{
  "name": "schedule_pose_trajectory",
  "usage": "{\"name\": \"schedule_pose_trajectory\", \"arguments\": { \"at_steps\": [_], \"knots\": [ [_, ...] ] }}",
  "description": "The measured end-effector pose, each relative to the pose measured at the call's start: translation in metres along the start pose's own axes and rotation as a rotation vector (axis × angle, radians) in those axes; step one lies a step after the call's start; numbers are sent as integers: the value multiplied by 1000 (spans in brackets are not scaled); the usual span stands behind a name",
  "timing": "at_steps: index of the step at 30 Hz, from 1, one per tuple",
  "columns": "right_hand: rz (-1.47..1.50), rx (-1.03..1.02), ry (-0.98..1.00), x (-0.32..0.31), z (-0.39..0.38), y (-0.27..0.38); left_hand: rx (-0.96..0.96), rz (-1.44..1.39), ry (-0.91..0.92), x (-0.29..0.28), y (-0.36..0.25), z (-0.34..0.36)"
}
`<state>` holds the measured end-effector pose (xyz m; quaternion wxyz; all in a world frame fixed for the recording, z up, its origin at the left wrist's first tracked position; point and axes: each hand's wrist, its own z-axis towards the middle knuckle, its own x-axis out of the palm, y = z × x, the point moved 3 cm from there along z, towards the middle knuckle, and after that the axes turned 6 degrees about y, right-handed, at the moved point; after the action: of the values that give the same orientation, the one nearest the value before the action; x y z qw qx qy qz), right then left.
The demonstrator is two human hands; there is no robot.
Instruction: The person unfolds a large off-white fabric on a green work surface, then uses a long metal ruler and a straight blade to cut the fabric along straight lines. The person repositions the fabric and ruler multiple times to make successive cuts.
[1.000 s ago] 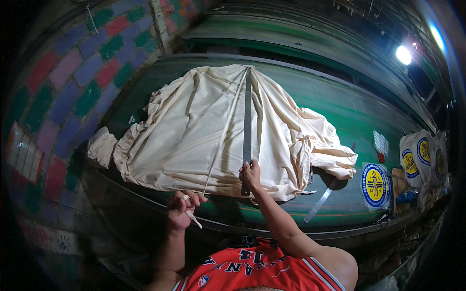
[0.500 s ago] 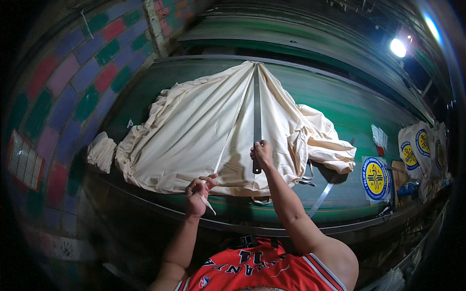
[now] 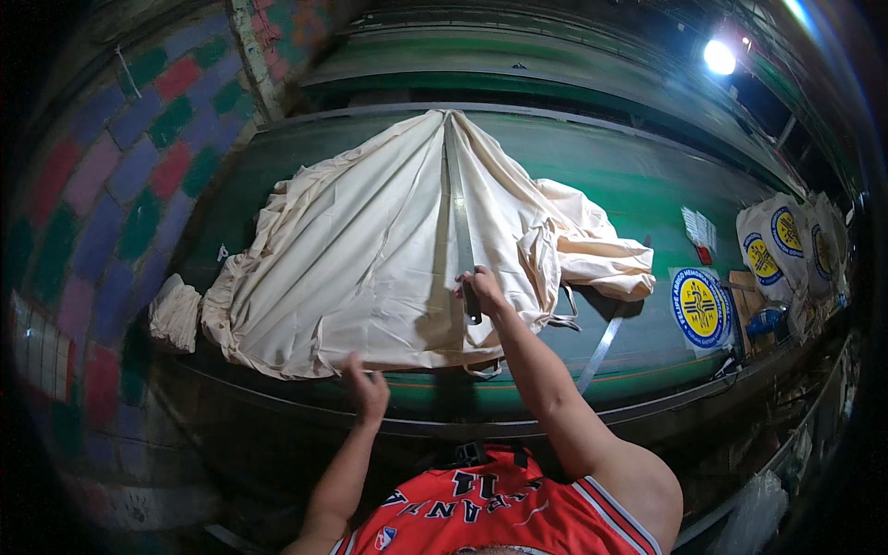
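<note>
A big cream cloth (image 3: 370,268) lies in folds, gathered to a peak at the far edge of the green table. Along it, from that peak toward me, runs a long metal ruler (image 3: 461,208). My right hand (image 3: 478,285) is closed around the ruler's near end, its fingers at the left side. My left hand (image 3: 367,393) is at the cloth's front edge, with thumb and fingers apart and slightly blurred. Nothing shows in it.
At the left end of the green table (image 3: 638,185) sits a bundle of cream cloth (image 3: 174,316). On the right are a round blue and yellow print (image 3: 700,308), a metal strip (image 3: 601,353) and printed cream bags (image 3: 784,242). A painted block wall (image 3: 129,213) stands left.
My left hand has loosened its pinch, and the white strip it held no longer shows. The ruler is tilted a little more, still in my right hand. The whole view has shifted slightly.
</note>
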<state>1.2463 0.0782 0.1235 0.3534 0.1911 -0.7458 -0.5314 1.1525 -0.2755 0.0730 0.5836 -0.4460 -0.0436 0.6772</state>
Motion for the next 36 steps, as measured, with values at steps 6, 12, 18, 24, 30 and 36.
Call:
{"name": "schedule_pose_trajectory", "arguments": {
  "at_steps": [6,12,18,24,30,36],
  "knots": [
    [72,-40,-85,-23,-4,35,490,77,528,52,-94,13],
    [27,-67,-49,-12,-4,64,360,-80,672,57,-93,35],
    [26,-35,4,27,21,10,430,-23,963,47,-84,31],
    [-999,-174,-104,29,34,-36,321,170,1284,42,-85,5],
    [-1198,-521,-97,-3,14,18,182,192,1392,48,-100,22],
    [-1127,-587,-664,-148,-60,127,219,-102,1083,88,-157,45]
  ]
}}
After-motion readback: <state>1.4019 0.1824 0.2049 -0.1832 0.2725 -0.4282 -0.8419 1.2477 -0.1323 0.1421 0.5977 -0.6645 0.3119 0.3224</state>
